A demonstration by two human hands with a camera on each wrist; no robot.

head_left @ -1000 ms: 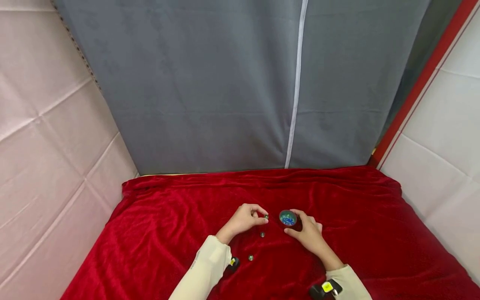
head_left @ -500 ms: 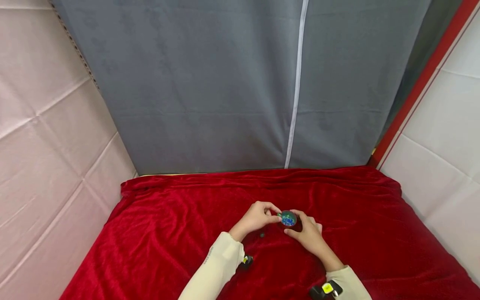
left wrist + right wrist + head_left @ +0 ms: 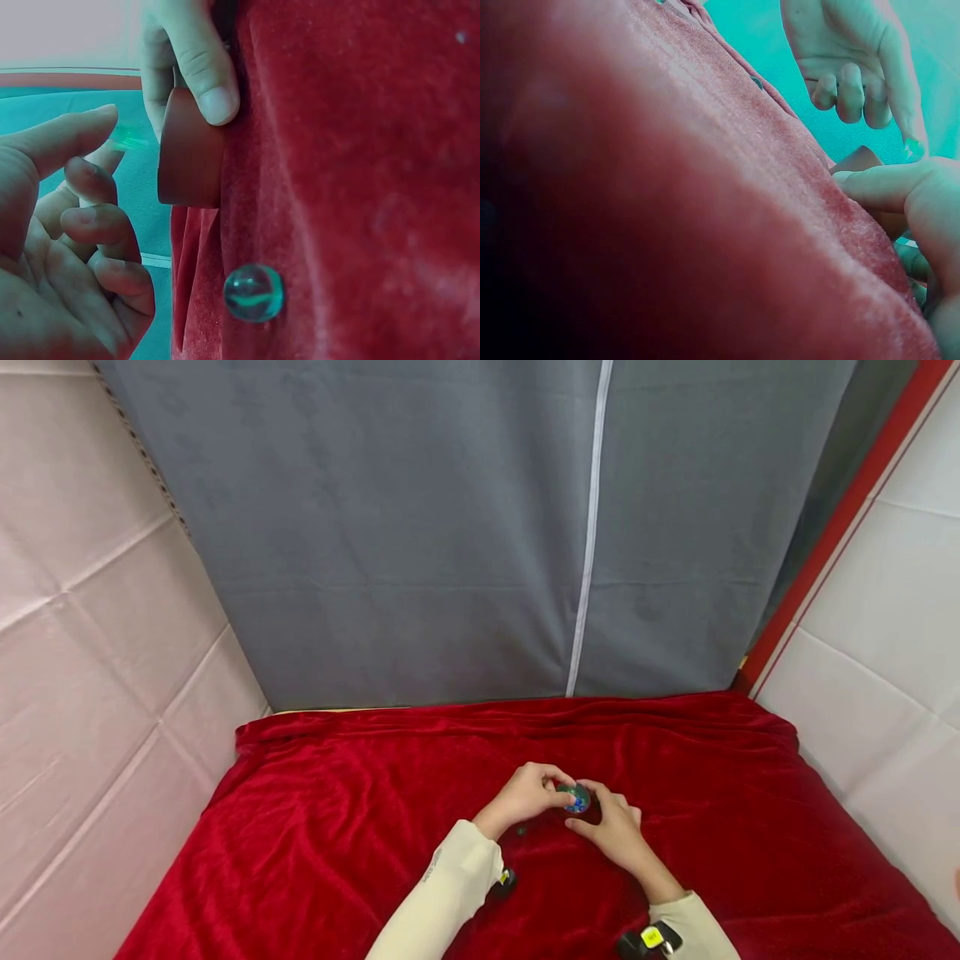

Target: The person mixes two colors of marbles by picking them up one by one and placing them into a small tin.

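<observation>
Head view: red cloth (image 3: 337,827) covers the worktop. Small round cup (image 3: 576,797), blue beads inside, stands near the middle, toward the near edge. Right hand (image 3: 615,827) steadies its right side, fingers curled on the wall. Left hand (image 3: 525,795) sits at its left rim, fingertips pinched over the opening. Loose marble (image 3: 521,832) lies just nearer than the left hand.

Left wrist view: left hand (image 3: 60,255), narrow grip; a small greenish bead (image 3: 127,137) at the forefinger tip, just beside the cup (image 3: 191,150). Marble (image 3: 253,292) rests on the cloth, apart from the cup.

Right wrist view: right hand's fingers (image 3: 907,191) press the cup (image 3: 859,160); left hand (image 3: 855,52) hangs above it.
</observation>
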